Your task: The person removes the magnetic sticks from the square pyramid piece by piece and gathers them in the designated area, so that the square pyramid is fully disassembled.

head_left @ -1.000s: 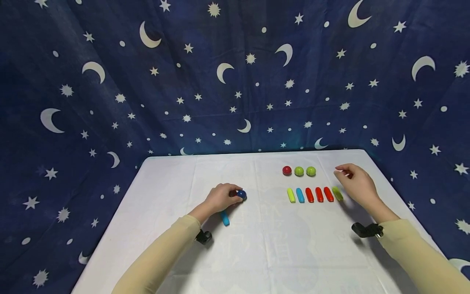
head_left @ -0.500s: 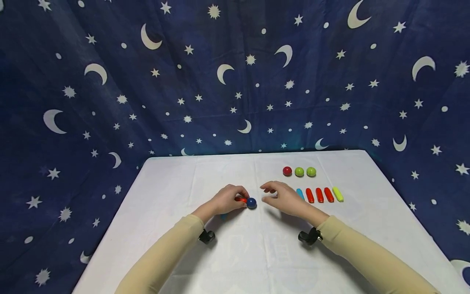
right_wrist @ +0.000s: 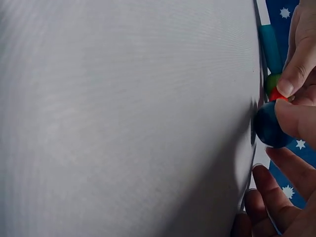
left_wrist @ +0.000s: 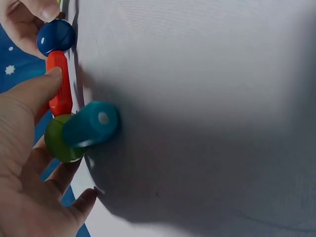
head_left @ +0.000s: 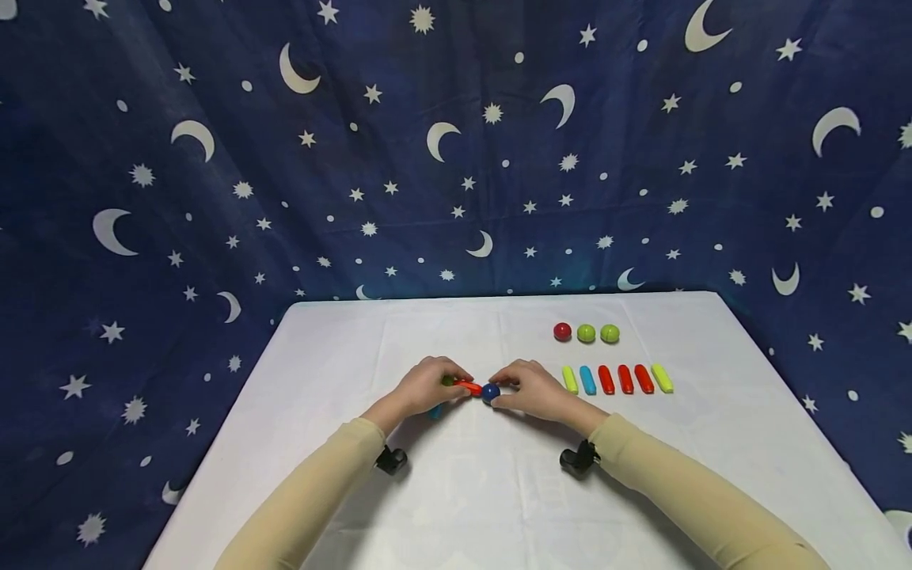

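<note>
My left hand [head_left: 425, 385] grips a short red rod [left_wrist: 60, 81], its thumb lying along the rod in the left wrist view. A green ball [left_wrist: 58, 143] sits at the rod's near end, and a blue rod [left_wrist: 91, 123] sticks out from that ball. At the red rod's other end is a dark blue ball [head_left: 490, 393]. My right hand [head_left: 534, 389] pinches this ball between thumb and fingers. These parts form one joined chain, held at the table's middle. In the right wrist view, the left thumb [right_wrist: 295, 74] partly hides the red rod.
A red ball [head_left: 562, 332] and two green balls [head_left: 587, 333] stand in a row at the back right. Before them lies a line of rods: yellow [head_left: 570, 379], blue [head_left: 587, 380], several red [head_left: 625, 379] and another yellow [head_left: 663, 378]. A dark starry cloth [head_left: 456, 158] hangs behind the white table [head_left: 499, 491].
My right hand has come left from beside the far-right yellow rod and now holds the blue ball. The left hand has turned, with the blue ball shifting rightward and the red rod coming into sight.
</note>
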`<state>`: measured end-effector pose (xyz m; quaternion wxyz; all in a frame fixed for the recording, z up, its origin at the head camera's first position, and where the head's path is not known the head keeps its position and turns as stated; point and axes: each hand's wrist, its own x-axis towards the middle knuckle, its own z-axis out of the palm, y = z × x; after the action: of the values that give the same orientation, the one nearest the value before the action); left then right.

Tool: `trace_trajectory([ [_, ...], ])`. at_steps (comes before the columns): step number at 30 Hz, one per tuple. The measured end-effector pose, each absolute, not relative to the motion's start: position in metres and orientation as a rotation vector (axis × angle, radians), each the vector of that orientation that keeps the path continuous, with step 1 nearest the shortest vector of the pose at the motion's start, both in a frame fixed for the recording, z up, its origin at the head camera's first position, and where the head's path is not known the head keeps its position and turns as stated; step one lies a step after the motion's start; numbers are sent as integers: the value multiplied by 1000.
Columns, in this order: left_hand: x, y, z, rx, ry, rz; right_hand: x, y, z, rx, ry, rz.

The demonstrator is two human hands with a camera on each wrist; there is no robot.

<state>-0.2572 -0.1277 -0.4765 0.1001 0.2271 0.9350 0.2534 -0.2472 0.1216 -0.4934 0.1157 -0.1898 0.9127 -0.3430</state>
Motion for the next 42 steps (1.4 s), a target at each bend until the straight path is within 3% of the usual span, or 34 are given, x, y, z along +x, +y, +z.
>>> trace_trajectory([
  [18, -259, -125, -479, 774, 2795, 671, -248, 127, -492, -655, 2640, -967],
  [28, -257, -121, -477, 693, 2774, 736, -246, 127, -481, -583, 2566, -975],
  [42, -255, -119, -475, 703, 2799, 627, -243, 145, -468, -551, 2494, -1226],
])
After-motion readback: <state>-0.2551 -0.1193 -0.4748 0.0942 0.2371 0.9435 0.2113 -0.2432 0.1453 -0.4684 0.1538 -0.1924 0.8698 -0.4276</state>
